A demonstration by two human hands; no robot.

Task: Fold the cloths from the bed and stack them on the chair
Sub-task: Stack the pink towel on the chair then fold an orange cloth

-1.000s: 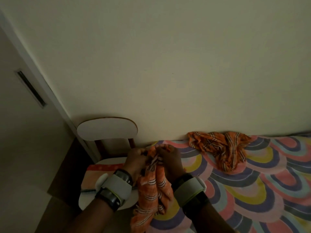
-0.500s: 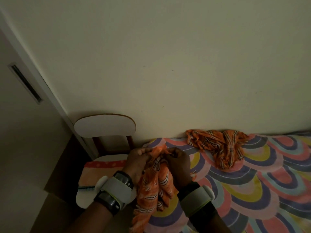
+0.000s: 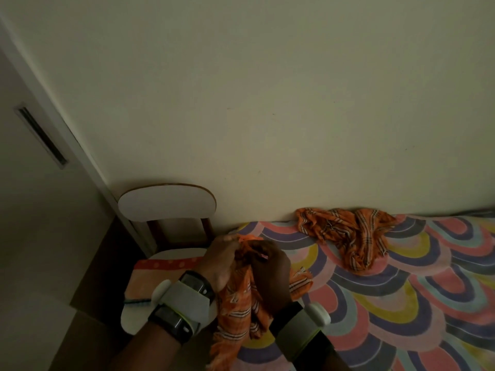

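An orange striped cloth (image 3: 237, 311) hangs bunched between my two hands at the bed's left edge. My left hand (image 3: 221, 259) grips its top edge, and my right hand (image 3: 270, 274) grips the same edge right beside it. A second orange checked cloth (image 3: 345, 234) lies crumpled on the bed (image 3: 401, 285) against the wall. The white chair (image 3: 167, 207) stands left of the bed, with a folded peach and red cloth (image 3: 158, 277) lying on its seat. Both wrists wear grey bands.
The bed has a bright sheet of coloured arches and runs along a plain wall. A white door (image 3: 34, 210) with a slot stands at the left, close to the chair. Brown floor shows below the chair.
My hands have stayed together on the cloth's top edge and shifted slightly. The hanging cloth has bunched a little more between my wrists.
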